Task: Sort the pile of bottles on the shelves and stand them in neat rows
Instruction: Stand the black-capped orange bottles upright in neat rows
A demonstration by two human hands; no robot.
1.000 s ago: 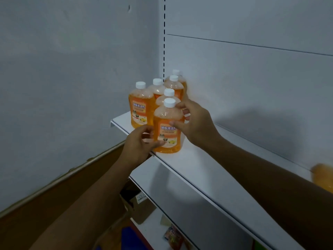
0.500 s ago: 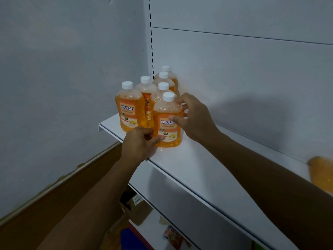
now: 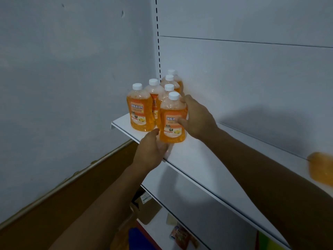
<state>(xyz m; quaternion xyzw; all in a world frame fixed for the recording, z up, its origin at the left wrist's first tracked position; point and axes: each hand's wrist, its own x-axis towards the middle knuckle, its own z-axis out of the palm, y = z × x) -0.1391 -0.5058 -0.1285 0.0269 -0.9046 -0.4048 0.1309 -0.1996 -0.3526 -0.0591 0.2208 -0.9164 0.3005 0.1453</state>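
Both hands on the front bottle [image 3: 172, 120] now. Right hand [image 3: 196, 118] is wrapped round its right side, thumb on the label, fingers curled behind near the shoulder. Left hand [image 3: 151, 150] has shifted: a second ago its fingers pinched at the lower label, now it sits lower, at the shelf [image 3: 207, 159] lip, fingertips against the bottle's base on the left. I can't tell if it's gripping or just bracing.

Change over the last second: the bottle looks tucked closer to the one behind it, upright, label forward. I read that as the final squaring-up nudge, so this placement is about done.

Largest to smallest: shelf runs from the left corner out to the right. The bottle group [image 3: 158, 98] sits at its far left end, two columns, four in the right one counting the held bottle, two in the left. Left front bottle [image 3: 139, 110] stands just beside the held one, apart from both hands. Blurred orange bottle [image 3: 320, 168] at the right edge, still to be sorted, I'd guess.
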